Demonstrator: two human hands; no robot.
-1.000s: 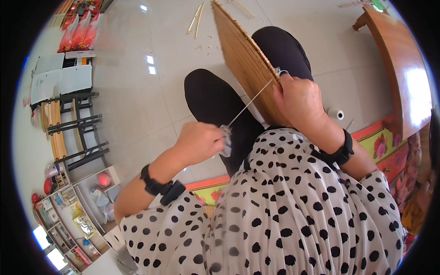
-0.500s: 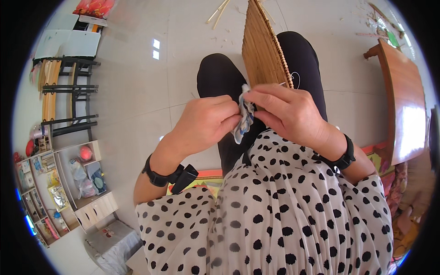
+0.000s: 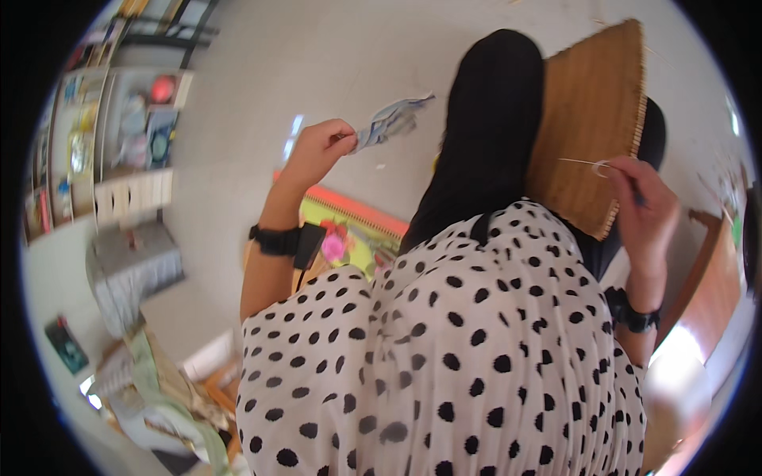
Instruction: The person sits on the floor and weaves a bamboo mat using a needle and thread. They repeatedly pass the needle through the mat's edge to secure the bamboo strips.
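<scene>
Out to the left, my left hand (image 3: 321, 151) pinches one end of a crumpled blue-and-white cloth scrap (image 3: 389, 123), which trails away to the right, blurred by motion. My right hand (image 3: 644, 202) is closed at the right edge of a brown panel of stalks laid side by side (image 3: 587, 111). From its fingertips sticks a thin, pale needle (image 3: 578, 162), with a small loop of white thread beside the fingers. The panel leans on my lap over my dark-trousered legs (image 3: 496, 111); its right edge is a row of cut ends.
A low stool with a bright floral top (image 3: 349, 238) is under me, left of my lap. Shelves with bags and a red ball (image 3: 163, 89) stand far left, above a grey-covered box (image 3: 135, 266). A brown wooden table (image 3: 698, 297) is close on the right.
My hands have moved apart: the left carries the cloth scrap leftward, the right has gone to the panel's right edge. The view has turned left, and the panel sits farther right.
</scene>
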